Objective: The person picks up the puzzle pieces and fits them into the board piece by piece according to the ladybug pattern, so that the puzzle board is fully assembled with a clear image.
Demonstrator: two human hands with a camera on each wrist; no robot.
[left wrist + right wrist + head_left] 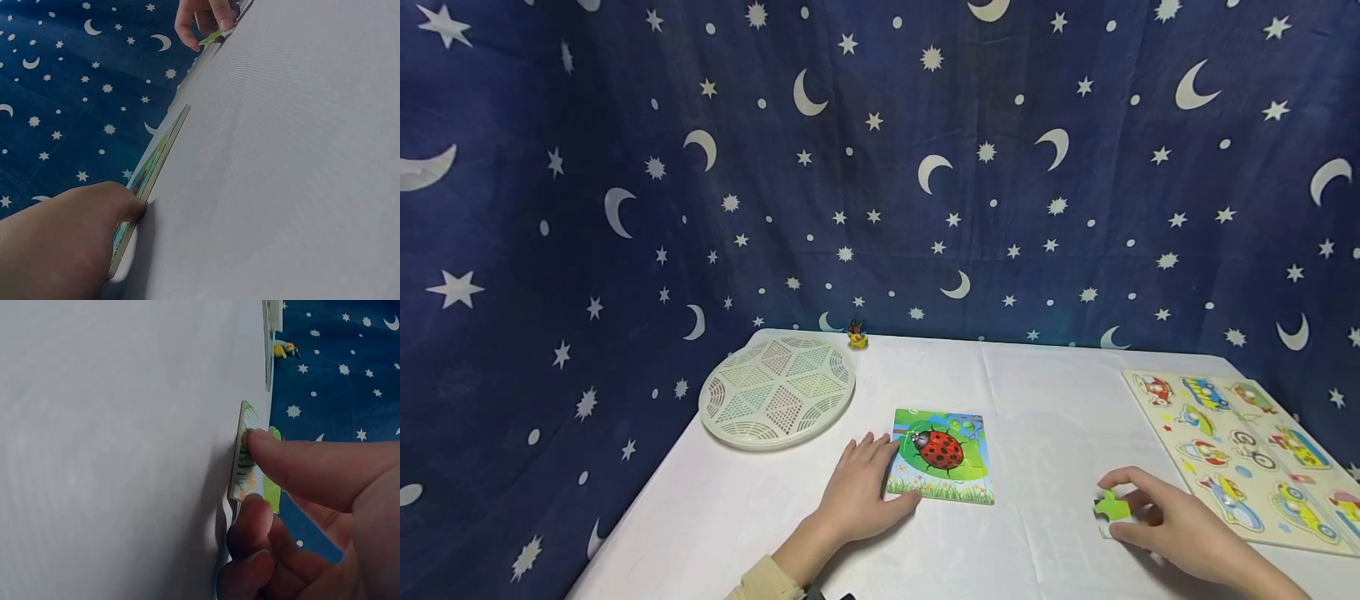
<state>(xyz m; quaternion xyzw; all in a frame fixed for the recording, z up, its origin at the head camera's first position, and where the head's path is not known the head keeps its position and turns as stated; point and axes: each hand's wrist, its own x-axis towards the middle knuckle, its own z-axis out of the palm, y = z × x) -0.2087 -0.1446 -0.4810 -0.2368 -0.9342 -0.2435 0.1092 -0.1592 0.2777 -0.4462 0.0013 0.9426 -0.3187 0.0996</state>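
Note:
A square ladybug puzzle (941, 455) lies flat on the white table. Along its left side and lower left corner rest the fingers and thumb of my left hand (863, 493); the thumb touches the puzzle's edge in the left wrist view. Farther right, my right hand (1172, 521) pinches a puzzle piece (1112, 505) between thumb and fingers. Green shows on it in the head view; in the right wrist view its white face (248, 475) carries grass and flowers. Whether this is one piece or two overlapping ones I cannot tell.
A round pale lattice tray (752, 444) stands at the left back. A small yellow figurine (857, 337) is at the back edge. On the right lies a wooden vehicle puzzle board (1213, 442), close to my right hand. A dark blue star-and-moon cloth (880, 167) hangs behind.

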